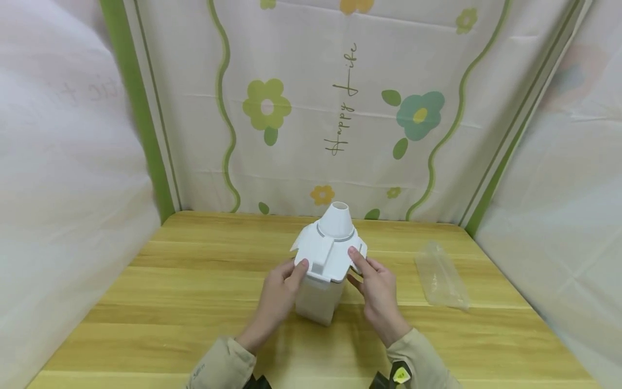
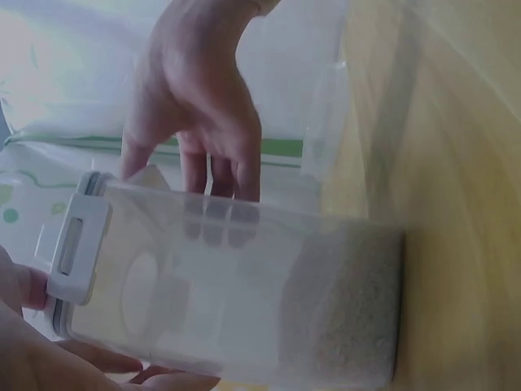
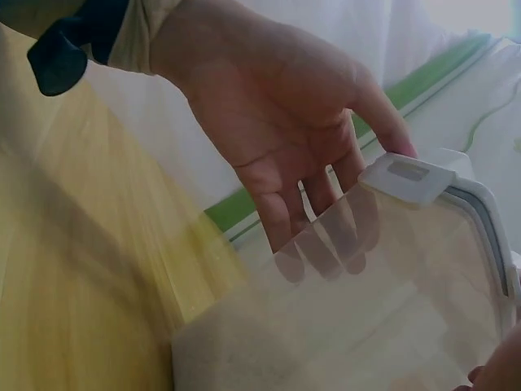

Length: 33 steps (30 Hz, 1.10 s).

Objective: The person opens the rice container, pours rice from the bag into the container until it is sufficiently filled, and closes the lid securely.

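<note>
A translucent storage container [image 1: 315, 302] stands on the wooden table in front of me, with a white lid [image 1: 311, 251] on top. A white cone-shaped spout [image 1: 336, 221] rises from the lid. Pale grains [image 2: 346, 305] fill the bottom part of the container in the left wrist view. My left hand [image 1: 279, 292] holds the container's left side, its thumb on the lid's edge. On the other side my right hand [image 1: 380, 294] holds it, the thumb on the lid and the fingers along the wall. A white latch [image 3: 407, 177] lies beside the right thumb.
A clear plastic bag [image 1: 442, 275] lies on the table [image 1: 194, 292] to the right. Flower-printed fabric [image 1: 301, 135] hangs behind the table, and pale fabric walls stand on both sides.
</note>
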{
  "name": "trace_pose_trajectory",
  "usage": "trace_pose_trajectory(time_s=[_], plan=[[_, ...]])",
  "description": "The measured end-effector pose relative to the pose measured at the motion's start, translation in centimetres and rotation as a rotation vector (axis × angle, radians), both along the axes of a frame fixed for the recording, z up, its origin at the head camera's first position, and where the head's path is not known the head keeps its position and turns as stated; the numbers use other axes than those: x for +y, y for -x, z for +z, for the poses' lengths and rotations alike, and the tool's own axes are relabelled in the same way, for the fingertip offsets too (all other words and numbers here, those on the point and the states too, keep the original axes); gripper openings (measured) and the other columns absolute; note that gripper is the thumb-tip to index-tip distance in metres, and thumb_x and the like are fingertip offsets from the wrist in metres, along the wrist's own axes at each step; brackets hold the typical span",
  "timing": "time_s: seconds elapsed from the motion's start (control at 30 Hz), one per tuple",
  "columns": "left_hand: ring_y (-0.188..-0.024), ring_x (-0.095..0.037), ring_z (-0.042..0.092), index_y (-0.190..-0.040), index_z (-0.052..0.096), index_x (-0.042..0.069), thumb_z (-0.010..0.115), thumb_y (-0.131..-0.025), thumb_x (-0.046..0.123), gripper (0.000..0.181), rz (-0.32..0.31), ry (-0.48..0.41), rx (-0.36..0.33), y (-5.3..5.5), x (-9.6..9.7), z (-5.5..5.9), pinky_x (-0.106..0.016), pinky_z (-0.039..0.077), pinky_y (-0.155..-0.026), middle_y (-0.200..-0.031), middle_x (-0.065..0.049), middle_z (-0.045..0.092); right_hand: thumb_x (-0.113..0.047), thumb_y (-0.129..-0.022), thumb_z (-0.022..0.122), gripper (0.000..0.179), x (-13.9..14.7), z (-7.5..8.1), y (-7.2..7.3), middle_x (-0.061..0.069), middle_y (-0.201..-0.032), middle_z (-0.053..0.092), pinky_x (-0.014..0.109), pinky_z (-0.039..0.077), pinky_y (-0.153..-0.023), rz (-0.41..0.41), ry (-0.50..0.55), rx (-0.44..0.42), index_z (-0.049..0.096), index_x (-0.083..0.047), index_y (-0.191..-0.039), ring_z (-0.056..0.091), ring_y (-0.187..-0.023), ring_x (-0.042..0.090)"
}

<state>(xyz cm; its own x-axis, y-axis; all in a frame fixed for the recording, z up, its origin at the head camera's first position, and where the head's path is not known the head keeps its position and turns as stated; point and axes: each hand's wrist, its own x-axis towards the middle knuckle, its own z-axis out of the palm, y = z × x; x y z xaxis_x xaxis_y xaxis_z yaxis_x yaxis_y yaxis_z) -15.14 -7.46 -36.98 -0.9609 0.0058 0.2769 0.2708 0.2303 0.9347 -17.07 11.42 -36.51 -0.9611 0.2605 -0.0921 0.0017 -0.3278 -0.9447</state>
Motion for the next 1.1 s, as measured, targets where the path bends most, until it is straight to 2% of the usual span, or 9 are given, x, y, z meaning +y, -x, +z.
trace_pose_trajectory(time_s=[0.03,0.17,0.23,0.47,0.6,0.7,1.1], plan=[[-0.118,-0.027,0.056,-0.111,0.073,0.003,0.055,-0.101,0.041,0.044,0.008,0.004,0.015,-0.2,0.2,-0.1,-0.051,0.044,-0.099,-0.12,-0.008,0.065,-0.032,-0.08,0.084,0.045,0.0,0.0,0.1,0.009,-0.102,0.067,0.043,0.054,-0.089,0.002,0.002,-0.005,0.07,0.005,-0.102,0.066,-0.095,0.022],[-0.123,-0.034,0.051,-0.123,0.067,-0.002,0.054,-0.102,0.038,0.047,0.037,0.014,0.045,-0.8,0.7,-0.3,-0.056,0.039,-0.103,-0.129,-0.015,0.059,-0.033,-0.079,0.084,0.034,0.0,0.2,0.5,0.01,-0.098,0.069,0.042,0.055,-0.086,0.011,0.002,-0.031,0.072,-0.001,-0.081,0.066,-0.094,0.028],[-0.123,-0.036,0.05,-0.127,0.064,-0.002,0.054,-0.102,0.037,0.048,0.05,0.013,0.046,-1.1,0.9,-0.3,-0.057,0.038,-0.103,-0.13,-0.016,0.057,-0.034,-0.079,0.084,0.032,0.0,0.2,0.7,0.01,-0.099,0.069,0.041,0.055,-0.085,0.021,-0.003,-0.047,0.073,-0.003,-0.079,0.066,-0.093,0.028],[-0.127,-0.036,0.045,-0.135,0.055,-0.003,0.054,-0.102,0.039,0.054,0.046,-0.003,0.028,-1.9,1.4,-0.2,-0.059,0.033,-0.105,-0.135,-0.018,0.052,-0.04,-0.079,0.083,0.04,0.0,0.5,1.6,0.009,-0.11,0.064,0.035,0.053,-0.083,0.048,-0.059,-0.114,0.074,-0.001,-0.084,0.063,-0.093,0.023],[-0.131,-0.038,0.04,-0.137,0.051,-0.006,0.053,-0.102,0.04,0.058,0.053,-0.013,0.013,-2.2,1.7,-0.1,-0.06,0.03,-0.107,-0.14,-0.02,0.047,-0.043,-0.079,0.082,0.049,0.0,0.6,2.0,0.009,-0.116,0.062,0.032,0.053,-0.082,0.053,-0.076,-0.137,0.073,0.002,-0.096,0.061,-0.095,0.022],[-0.133,-0.04,0.036,-0.138,0.048,-0.007,0.052,-0.102,0.041,0.06,0.061,-0.016,0.003,-2.4,2.0,-0.1,-0.061,0.028,-0.108,-0.143,-0.021,0.043,-0.044,-0.079,0.082,0.054,0.1,0.7,2.1,0.008,-0.112,0.063,0.029,0.053,-0.079,0.053,-0.074,-0.137,0.072,0.003,-0.104,0.061,-0.092,0.02],[-0.133,-0.038,0.036,-0.14,0.05,-0.002,0.052,-0.102,0.041,0.057,0.048,-0.04,-0.026,-2.6,1.9,-0.1,-0.063,0.03,-0.106,-0.145,-0.019,0.041,-0.04,-0.081,0.081,0.042,-0.2,0.7,2.0,0.004,-0.1,0.068,0.027,0.053,-0.074,0.046,-0.048,-0.114,0.075,-0.001,-0.095,0.064,-0.086,0.018]])
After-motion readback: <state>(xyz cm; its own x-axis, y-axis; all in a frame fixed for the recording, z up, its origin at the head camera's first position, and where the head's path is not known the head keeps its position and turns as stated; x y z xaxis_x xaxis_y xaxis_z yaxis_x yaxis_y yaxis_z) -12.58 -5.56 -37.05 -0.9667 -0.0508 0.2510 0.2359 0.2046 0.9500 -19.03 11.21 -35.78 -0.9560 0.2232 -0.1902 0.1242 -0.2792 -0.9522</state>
